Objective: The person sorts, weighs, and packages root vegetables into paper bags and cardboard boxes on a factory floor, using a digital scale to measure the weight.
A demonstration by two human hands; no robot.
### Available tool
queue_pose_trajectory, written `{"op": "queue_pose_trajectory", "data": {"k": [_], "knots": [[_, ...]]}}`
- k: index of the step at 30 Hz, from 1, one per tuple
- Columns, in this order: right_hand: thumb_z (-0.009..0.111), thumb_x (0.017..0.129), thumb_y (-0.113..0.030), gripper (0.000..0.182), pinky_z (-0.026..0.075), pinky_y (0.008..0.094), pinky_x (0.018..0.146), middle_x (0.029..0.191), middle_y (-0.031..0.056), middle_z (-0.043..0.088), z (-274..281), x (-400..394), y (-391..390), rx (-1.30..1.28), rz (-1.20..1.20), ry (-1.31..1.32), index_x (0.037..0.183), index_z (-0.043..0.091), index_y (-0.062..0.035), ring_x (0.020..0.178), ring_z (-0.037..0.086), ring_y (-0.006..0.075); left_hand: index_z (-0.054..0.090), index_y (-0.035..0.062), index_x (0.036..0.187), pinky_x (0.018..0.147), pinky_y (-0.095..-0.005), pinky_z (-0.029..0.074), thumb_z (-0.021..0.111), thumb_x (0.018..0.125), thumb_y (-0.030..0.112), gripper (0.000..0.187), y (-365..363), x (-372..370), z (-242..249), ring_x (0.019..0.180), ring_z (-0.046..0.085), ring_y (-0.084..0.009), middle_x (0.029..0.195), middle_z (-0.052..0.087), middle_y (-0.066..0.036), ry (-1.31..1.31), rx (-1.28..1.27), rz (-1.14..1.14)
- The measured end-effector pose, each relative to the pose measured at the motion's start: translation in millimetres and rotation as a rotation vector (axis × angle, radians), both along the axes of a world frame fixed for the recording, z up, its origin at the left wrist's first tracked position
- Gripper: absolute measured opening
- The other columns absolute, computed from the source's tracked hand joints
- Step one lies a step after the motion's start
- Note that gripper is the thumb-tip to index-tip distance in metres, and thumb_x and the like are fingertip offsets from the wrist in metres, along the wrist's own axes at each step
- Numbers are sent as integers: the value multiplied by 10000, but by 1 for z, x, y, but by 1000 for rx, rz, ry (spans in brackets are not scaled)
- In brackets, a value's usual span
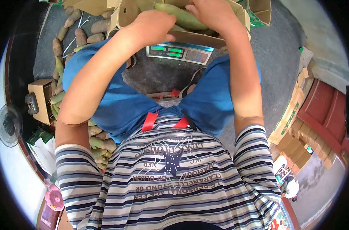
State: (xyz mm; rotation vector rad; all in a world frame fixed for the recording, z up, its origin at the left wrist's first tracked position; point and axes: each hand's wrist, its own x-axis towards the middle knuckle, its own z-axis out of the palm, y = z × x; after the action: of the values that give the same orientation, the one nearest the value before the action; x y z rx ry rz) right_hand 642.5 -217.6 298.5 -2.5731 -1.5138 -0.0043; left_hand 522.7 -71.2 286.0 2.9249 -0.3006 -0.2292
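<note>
A long green root vegetable (184,17) lies across the top of an open cardboard box (197,38) at the top centre. My left hand (155,26) is at its left end, fingers bent around that end. At the upper right of the vegetable is my right hand (209,12), its fingers pressed together near the surface; what they hold, if anything, is hidden. The box rests over a digital scale (178,53) with green lit displays, between my knees. The box's contents are mostly hidden by my hands and the vegetable.
Many brown and green root vegetables (81,37) lie along the left floor. A small cardboard box (41,100), a fan (10,125) and a pink fan (54,199) stand at the left. Flattened cardboard (287,115) leans at the right, near stacked boxes (293,147).
</note>
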Motion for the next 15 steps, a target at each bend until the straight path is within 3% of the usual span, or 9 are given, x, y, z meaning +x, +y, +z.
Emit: {"op": "queue_pose_trajectory", "data": {"k": [5, 10, 15], "knots": [[536, 838, -246, 256, 470, 451, 682, 798, 223, 617, 18, -3, 5, 111, -52, 110, 833, 602, 2, 774, 601, 378, 586, 5, 989, 758, -418, 489, 708, 692, 227, 391, 0, 9, -19, 913, 593, -319, 913, 603, -154, 259, 192, 2], [546, 832, -231, 248, 455, 441, 726, 849, 226, 616, 30, 0, 3, 246, -57, 268, 864, 609, 7, 822, 590, 375, 630, 49, 921, 727, -418, 500, 602, 745, 130, 196, -1, 13, -40, 885, 610, -317, 911, 616, -142, 248, 220, -44], [547, 829, -210, 237, 454, 439, 731, 859, 224, 615, 37, 14, -2, 126, -16, 258, 894, 604, 11, 833, 589, 371, 646, 66, 891, 711, -422, 504, 530, 759, 74, 176, -2, 14, -41, 858, 617, -318, 901, 627, -142, 240, 227, -35]]}}
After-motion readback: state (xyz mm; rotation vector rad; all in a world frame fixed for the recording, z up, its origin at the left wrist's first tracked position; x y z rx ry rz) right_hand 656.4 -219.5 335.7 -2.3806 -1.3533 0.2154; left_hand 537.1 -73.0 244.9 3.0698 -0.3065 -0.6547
